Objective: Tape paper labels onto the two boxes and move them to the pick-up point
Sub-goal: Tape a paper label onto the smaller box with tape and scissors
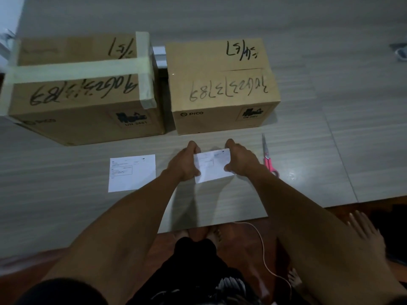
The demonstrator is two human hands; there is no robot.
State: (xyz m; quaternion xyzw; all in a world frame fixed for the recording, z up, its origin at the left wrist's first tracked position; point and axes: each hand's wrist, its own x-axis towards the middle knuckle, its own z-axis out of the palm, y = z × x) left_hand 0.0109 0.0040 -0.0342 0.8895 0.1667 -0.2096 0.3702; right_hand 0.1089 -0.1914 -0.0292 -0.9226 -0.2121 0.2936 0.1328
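Paper label (212, 165), just in front of the right-hand box (222, 84), is pinched at its ends by left hand (185, 165) and right hand (241, 160).

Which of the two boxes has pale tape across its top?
The left box: pale tape crosses its top. The right box shows only handwriting.

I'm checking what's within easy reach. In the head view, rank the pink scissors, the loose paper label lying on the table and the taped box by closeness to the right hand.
1. Pink scissors, just right of the right hand.
2. Loose paper label, flat on the table to the left, past the left hand.
3. Taped box, far left at the back.
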